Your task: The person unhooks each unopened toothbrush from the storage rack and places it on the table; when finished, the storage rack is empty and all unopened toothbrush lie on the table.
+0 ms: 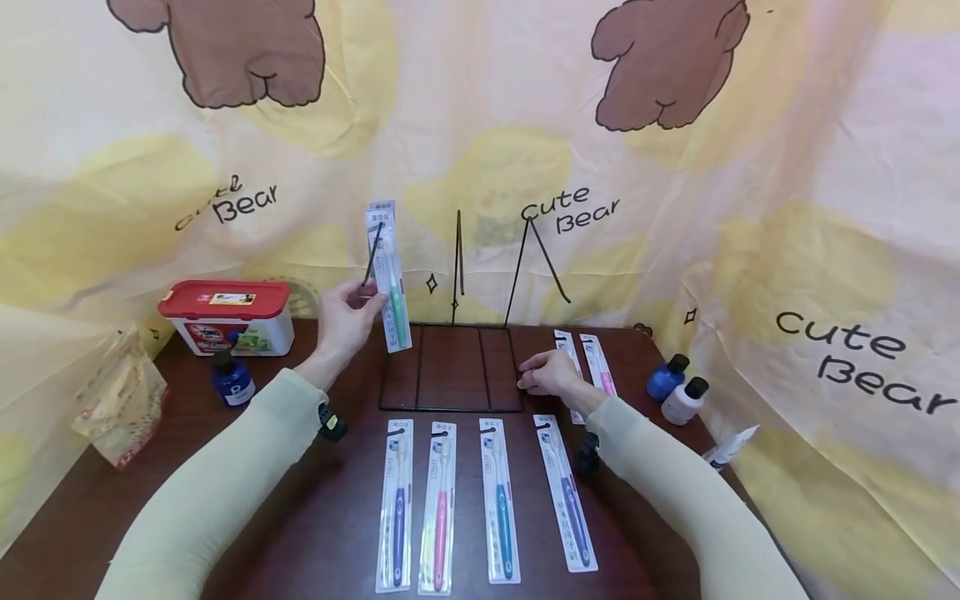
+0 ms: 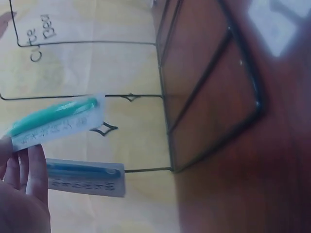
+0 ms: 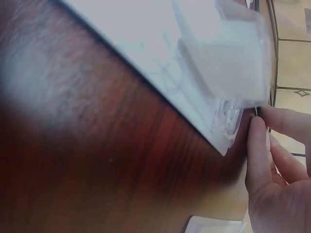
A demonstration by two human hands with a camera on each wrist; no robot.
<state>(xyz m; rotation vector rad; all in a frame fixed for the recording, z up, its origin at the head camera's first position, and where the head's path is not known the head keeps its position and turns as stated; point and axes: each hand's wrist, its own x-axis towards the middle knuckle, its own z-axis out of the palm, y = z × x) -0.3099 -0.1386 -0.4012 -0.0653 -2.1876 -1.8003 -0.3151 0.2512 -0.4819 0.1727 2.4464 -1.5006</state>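
Upright at the left of a black wire display rack [image 1: 450, 409], my left hand [image 1: 351, 312] pinches a blister-packed toothbrush with a green handle [image 1: 397, 321]. The left wrist view shows a packed toothbrush with a blue handle [image 2: 82, 171] close behind the green one [image 2: 58, 116]. The top of the green pack overlaps the rack's left hook; whether it is threaded on cannot be seen. At the rack's right side bar, my right hand [image 1: 553, 375] pinches with thumb and fingertips, partly hiding a toothbrush pack [image 1: 567, 343] on the table.
Several packed toothbrushes, one pink-handled [image 1: 440, 508], lie in a row before the rack. Another pink one [image 1: 597, 367] lies right of it. A red-lidded tub [image 1: 225, 312], blue bottle [image 1: 232, 379] and bag [image 1: 123, 396] stand left. Small bottles [image 1: 667, 379] and a tube [image 1: 731, 447] are right.
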